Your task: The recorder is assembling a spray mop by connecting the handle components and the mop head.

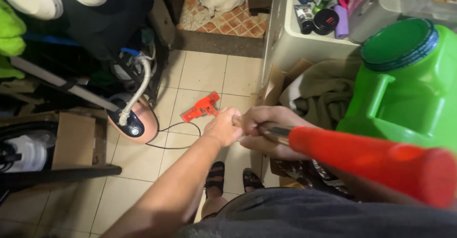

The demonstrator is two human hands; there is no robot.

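Centrally, both hands grip a long tool: the left hand [223, 126] is curled shut about the far end of its metal shaft [273, 132], the right hand [264, 133] wrapped tight just behind it, the two touching. The tool's red handle [376, 164] runs from the hands toward the lower right corner — its long axis slanting, butt end nearest the camera. Beyond the left hand lies a small red plastic piece [202, 107] on the tiled floor [200, 71], with a black cord [178, 126] curving beside it. Left of the hands stands a round pink appliance [135, 121] with hose and a cardboard box [74, 140]; right of them, a green jug [404, 86] and crumpled cloth [323, 90] crowd close. Open floor remains ahead — between the appliance and a white cabinet [285, 38].
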